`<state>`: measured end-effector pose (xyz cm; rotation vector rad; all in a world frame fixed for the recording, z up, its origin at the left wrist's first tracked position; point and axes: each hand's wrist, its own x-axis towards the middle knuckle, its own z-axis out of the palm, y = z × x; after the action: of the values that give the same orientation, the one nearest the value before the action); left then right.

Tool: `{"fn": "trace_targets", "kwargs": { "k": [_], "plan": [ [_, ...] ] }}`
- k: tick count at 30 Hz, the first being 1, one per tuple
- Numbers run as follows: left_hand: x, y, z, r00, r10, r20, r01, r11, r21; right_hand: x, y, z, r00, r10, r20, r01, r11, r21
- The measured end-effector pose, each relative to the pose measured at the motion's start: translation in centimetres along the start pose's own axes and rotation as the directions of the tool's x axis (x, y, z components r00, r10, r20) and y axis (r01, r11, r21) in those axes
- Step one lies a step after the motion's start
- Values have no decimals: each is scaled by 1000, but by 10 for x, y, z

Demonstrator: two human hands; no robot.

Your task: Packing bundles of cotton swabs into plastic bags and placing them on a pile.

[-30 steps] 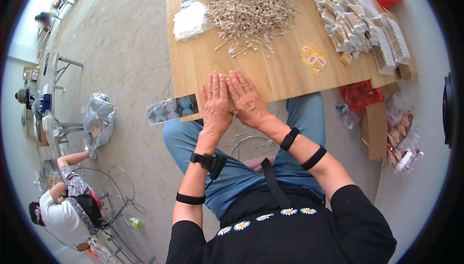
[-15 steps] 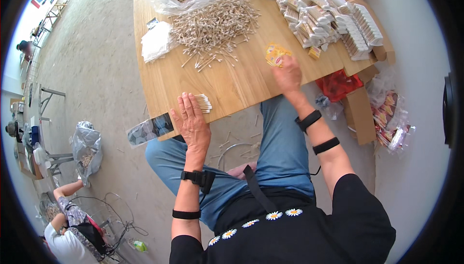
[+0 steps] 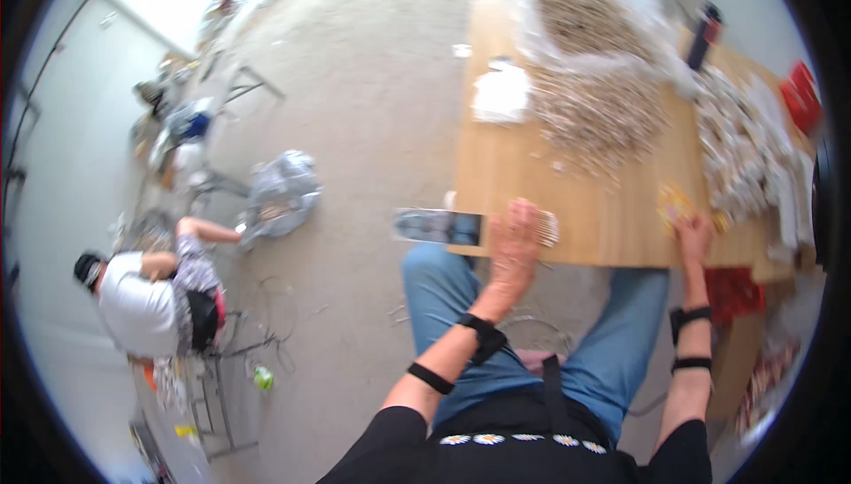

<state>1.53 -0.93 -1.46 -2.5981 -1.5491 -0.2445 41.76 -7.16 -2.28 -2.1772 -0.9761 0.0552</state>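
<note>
My left hand (image 3: 514,249) lies flat near the table's front edge, fingers stretched out. Beside its fingertips is a small row of cotton swabs (image 3: 549,229), partly hidden by the hand. At the right, my right hand (image 3: 694,238) has bent fingers at some yellow printed cards (image 3: 675,204); blur hides whether it grips one. A big loose heap of cotton swabs (image 3: 598,116) covers the far middle of the table (image 3: 496,160). Left of the heap lies a stack of white sheets or bags (image 3: 502,94).
Packed swab bundles (image 3: 740,138) pile up at the right, near a dark bottle (image 3: 706,36) and a red bag (image 3: 800,98). Behind the heap stands a clear plastic bag of swabs (image 3: 589,19). A glossy strip (image 3: 439,227) overhangs the left edge. A co-worker (image 3: 146,302) sits far left.
My view has swung left, so the table now appears further right and the co-worker shows more fully. My left hand stays by the swab row, my right hand at the yellow cards.
</note>
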Motion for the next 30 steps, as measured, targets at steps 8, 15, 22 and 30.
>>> {"fn": "trace_targets", "kwargs": {
  "k": [8, 15, 22, 30],
  "plan": [
    [0, -5, -6, 996, -49, -77, 41, 994, -101, 25, 0, -2, 999, -29, -31, 29, 999, 14],
    [5, -8, -59, 996, -37, 84, 70, 896, -439, -15, -96, 21, 914, -174, 365, -51, 845, 532],
    [-3, -3, -82, 992, -97, -85, -25, 498, -867, -108, -234, 10, 507, -550, 663, 273, 833, 482],
    [-25, -11, -71, 938, -269, 220, 223, -19, -975, -121, -243, 24, 529, -421, 737, 65, 886, 460]
  ]
}}
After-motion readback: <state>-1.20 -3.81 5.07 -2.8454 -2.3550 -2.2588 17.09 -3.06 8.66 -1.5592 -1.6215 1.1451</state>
